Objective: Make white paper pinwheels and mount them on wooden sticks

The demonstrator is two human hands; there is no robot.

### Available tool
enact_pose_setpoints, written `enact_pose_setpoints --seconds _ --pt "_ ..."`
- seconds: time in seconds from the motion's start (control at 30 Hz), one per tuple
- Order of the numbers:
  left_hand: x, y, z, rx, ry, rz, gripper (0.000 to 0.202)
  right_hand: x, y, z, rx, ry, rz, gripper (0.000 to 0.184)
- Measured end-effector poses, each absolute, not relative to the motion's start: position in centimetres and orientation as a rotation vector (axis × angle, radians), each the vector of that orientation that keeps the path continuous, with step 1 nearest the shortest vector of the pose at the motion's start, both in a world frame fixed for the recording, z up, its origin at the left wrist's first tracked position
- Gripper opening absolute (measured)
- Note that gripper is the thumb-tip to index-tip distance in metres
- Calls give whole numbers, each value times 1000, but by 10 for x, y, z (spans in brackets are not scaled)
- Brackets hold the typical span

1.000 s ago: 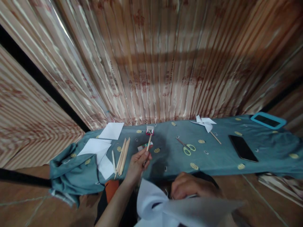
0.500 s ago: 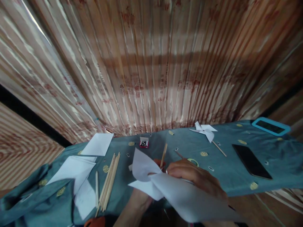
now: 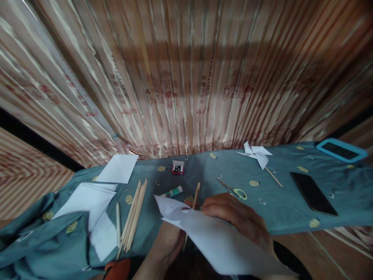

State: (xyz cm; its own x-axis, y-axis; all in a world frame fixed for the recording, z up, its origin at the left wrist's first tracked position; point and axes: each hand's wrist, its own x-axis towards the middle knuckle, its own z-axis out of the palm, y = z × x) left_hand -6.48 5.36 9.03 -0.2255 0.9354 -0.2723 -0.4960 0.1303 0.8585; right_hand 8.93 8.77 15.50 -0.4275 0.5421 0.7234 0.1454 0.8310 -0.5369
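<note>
My right hand [image 3: 237,219] is closed over the centre of a folded white paper pinwheel [image 3: 210,237], pressing it against a thin wooden stick [image 3: 194,198]. My left hand [image 3: 170,241] sits mostly hidden behind the paper and grips that stick from below; a fingertip shows at the paper's centre. The stick's tip pokes up above the paper, over the teal cloth [image 3: 204,175].
A bundle of wooden sticks [image 3: 132,217] and white paper sheets [image 3: 96,206] lie at left. Nearby lie a glue stick [image 3: 174,191], a small red pin box [image 3: 177,168], green-handled scissors [image 3: 234,190], a finished pinwheel [image 3: 258,155], a black phone [image 3: 313,193] and a blue-cased device [image 3: 340,149].
My left hand brought the stick from above the cloth back behind the paper pinwheel. My right hand lifted the pinwheel up to meet it, and both now hold together.
</note>
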Motion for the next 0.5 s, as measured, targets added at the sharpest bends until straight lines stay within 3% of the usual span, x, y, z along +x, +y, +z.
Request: enact_pose_setpoints --seconds 0.27,0.5 --pt "-64 54 102 477 952 1318 38 84 93 147 -585 -1955 514 12" --pt "-62 52 104 418 987 1350 36 86 94 143 -600 -1962 513 15"
